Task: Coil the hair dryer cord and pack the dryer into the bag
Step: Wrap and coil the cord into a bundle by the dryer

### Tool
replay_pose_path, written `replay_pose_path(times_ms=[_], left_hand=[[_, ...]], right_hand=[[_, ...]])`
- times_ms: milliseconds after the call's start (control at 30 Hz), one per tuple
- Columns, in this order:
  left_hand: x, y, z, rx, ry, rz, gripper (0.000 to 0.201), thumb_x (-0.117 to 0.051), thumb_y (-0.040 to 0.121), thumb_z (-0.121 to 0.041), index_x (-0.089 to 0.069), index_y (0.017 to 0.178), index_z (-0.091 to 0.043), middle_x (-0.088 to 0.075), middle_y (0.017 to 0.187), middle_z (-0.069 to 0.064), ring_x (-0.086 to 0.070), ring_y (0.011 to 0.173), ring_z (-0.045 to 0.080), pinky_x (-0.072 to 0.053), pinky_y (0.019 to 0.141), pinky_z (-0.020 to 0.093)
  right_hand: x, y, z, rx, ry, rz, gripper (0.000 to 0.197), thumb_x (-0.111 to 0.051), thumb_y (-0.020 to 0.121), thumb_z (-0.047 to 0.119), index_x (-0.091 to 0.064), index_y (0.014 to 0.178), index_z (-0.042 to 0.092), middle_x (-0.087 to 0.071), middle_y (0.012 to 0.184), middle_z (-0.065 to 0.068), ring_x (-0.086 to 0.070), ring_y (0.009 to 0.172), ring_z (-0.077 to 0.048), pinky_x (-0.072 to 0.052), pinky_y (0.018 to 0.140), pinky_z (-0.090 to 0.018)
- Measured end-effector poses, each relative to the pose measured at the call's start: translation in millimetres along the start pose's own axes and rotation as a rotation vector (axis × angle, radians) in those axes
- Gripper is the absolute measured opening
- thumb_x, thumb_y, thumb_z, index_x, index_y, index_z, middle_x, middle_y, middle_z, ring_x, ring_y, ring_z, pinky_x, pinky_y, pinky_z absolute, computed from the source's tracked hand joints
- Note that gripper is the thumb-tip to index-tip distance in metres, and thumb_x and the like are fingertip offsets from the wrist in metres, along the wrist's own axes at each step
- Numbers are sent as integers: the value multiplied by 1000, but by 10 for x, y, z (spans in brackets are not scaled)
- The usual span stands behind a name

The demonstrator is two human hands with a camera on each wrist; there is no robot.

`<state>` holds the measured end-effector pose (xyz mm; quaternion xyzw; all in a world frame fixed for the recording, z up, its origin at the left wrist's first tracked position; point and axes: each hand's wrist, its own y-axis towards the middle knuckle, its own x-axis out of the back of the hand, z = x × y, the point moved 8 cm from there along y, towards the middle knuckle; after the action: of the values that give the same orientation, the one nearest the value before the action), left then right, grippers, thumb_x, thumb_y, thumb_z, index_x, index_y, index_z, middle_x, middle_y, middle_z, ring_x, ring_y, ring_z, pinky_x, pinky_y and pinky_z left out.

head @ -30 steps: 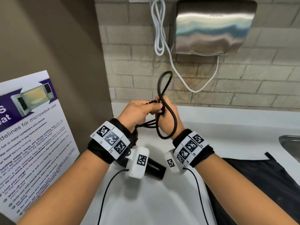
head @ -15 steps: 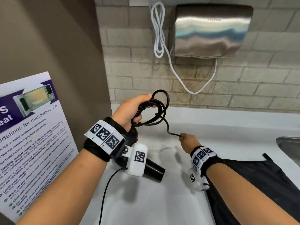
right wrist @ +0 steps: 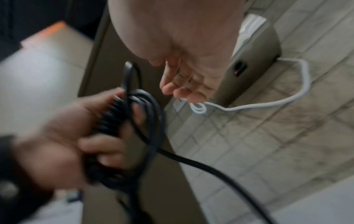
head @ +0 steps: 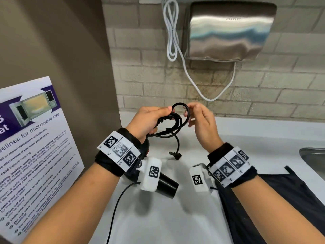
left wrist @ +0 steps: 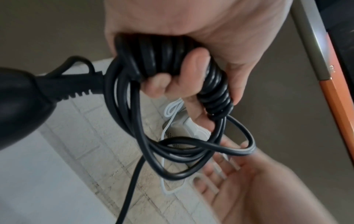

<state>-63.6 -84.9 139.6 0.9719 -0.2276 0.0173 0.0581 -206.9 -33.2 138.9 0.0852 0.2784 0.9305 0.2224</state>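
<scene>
My left hand (head: pixel 153 117) grips the coiled black cord (head: pixel 177 120) above the white counter, fingers curled round the bundled loops (left wrist: pixel 153 144). The plug (head: pixel 175 155) dangles below the coil on a short free end. The black hair dryer (head: pixel 166 187) hangs under my left wrist, with its body at the left edge of the left wrist view (left wrist: pixel 19 106). My right hand (head: pixel 197 117) is beside the top loop with relaxed fingers; the right wrist view shows it (right wrist: pixel 184 84) holding nothing. The black bag (head: pixel 290 199) lies flat on the counter at right.
A steel hand dryer (head: pixel 228 30) with a white cable (head: pixel 173 32) hangs on the brick wall ahead. A metal sink (head: pixel 313 159) is at the far right. A microwave poster (head: pixel 31 147) covers the left wall. The white counter (head: pixel 158 217) lies below my hands.
My right hand rose from low over the counter up to the coil. It has let go of the cord end, and the plug now hangs loose under the coil.
</scene>
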Motion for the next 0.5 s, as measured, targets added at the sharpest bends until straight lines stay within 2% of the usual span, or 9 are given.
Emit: replay_pose_path(times_ms=[67,133,200,267,300,367,433,500], left_hand=[[8,15,-8,-21,13,-29,20,-59,89,-21,-70,97,-6,-64,81,7,-32,32,2,-21,32,11],[10,14,-31,-42,0,-51,23,-58,89,-18,-68,102,-1,-64,65,-2,-38,30,-1,-24,32,8],[14,10,-43,-47,-28,-59,22,-57,90,-17,-68,100,-1,-60,49,-11,-39,30,-2,-24,32,7],[15,11,-29,-34,-52,-46,21,-57,90,-23,-70,91,-7,-56,51,-4,-31,34,2,-18,33,12],[8,11,-18,-30,-59,-36,20,-57,90,-25,-70,87,-10,-52,60,5,-27,38,6,-15,34,14],[-8,3,-10,-27,-56,-20,18,-59,88,-27,-71,81,-14,-46,77,12,-24,45,9,-14,36,16],[-24,-13,-14,-29,-41,-12,16,-62,86,-29,-71,77,-18,-52,75,11,-25,44,8,-14,37,17],[-34,-29,-28,-35,-29,-8,13,-64,83,-30,-72,77,-21,-62,62,-2,-26,38,5,-15,37,16]], right_hand=[[-68,-7,193,39,52,22,22,-39,90,27,-57,79,21,-54,69,3,-45,60,-11,-37,52,-19],[-98,-18,256,35,56,43,20,-47,91,17,-56,73,18,-53,64,2,-44,54,-6,-37,51,-17],[-151,-44,258,21,116,109,22,-51,90,4,-54,71,14,-57,61,4,-46,50,-1,-38,51,-14],[-229,-90,251,35,147,175,21,-58,84,1,-54,69,15,-59,58,12,-48,51,2,-39,54,-10],[-264,-114,254,56,107,185,21,-60,81,4,-53,67,18,-56,56,14,-46,53,3,-39,57,-10],[-315,-158,259,106,-21,177,23,-61,76,12,-48,63,24,-48,59,14,-40,56,1,-36,59,-13],[-323,-169,272,162,-142,149,27,-61,76,13,-43,61,27,-42,64,8,-38,59,-2,-34,59,-13],[-322,-168,305,218,-219,138,33,-62,76,9,-39,62,28,-40,66,8,-39,61,-3,-34,59,-12]])
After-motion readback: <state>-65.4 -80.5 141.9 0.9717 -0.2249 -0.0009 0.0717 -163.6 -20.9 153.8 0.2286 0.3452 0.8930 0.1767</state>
